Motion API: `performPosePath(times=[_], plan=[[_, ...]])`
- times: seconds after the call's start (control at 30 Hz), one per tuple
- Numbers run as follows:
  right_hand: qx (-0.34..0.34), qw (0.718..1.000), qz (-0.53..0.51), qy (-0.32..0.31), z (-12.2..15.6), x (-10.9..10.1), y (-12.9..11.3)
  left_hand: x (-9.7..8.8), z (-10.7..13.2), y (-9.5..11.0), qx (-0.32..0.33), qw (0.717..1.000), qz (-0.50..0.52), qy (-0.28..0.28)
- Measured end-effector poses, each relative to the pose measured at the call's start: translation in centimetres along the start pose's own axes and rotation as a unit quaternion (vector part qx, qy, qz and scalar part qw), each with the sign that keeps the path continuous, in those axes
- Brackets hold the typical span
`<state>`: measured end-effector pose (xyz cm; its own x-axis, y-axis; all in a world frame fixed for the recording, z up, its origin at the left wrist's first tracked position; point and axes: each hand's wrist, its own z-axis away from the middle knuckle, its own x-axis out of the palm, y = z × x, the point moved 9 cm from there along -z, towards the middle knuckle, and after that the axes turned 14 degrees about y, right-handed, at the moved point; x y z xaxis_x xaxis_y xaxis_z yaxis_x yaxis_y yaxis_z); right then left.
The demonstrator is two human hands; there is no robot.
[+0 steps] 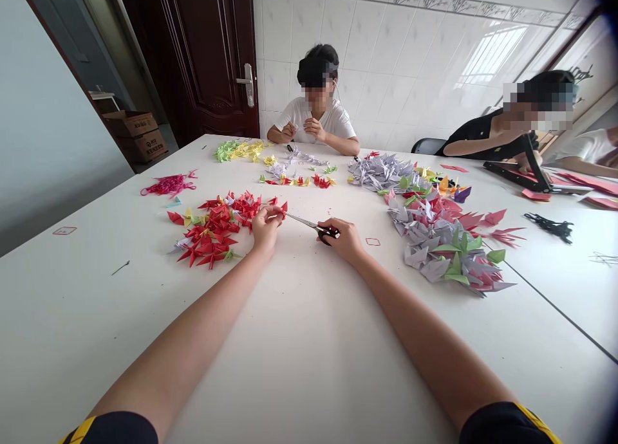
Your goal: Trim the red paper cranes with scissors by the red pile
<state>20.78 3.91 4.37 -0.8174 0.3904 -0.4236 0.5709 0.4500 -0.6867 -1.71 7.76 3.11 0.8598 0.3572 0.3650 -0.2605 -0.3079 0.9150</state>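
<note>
Scissors (309,224) with black handles, held in the curled fingers (333,230) of the right hand (345,239), above the white table (309,341). Long axis runs up and left; narrow blades point toward the left hand (267,228). Its fingertips (276,212) pinch a small red paper piece (284,207), just beside a heap of red origami cranes (212,228).

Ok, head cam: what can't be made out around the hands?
Head view:
What the left hand pinches: hidden by its fingers.
Finger loops of the scissors: covered by the right hand.
Lower red paper cranes: buried under the upper ones.
Person in white: cut off by the right edge.
</note>
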Motion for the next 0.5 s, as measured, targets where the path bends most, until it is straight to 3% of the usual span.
performPosePath(times=[0.5], plan=[[0.024,0.999,-0.02,-0.023,0.12,0.31,-0.11,0.03,-0.05,-0.05,0.0,1.0,0.0,-0.003]])
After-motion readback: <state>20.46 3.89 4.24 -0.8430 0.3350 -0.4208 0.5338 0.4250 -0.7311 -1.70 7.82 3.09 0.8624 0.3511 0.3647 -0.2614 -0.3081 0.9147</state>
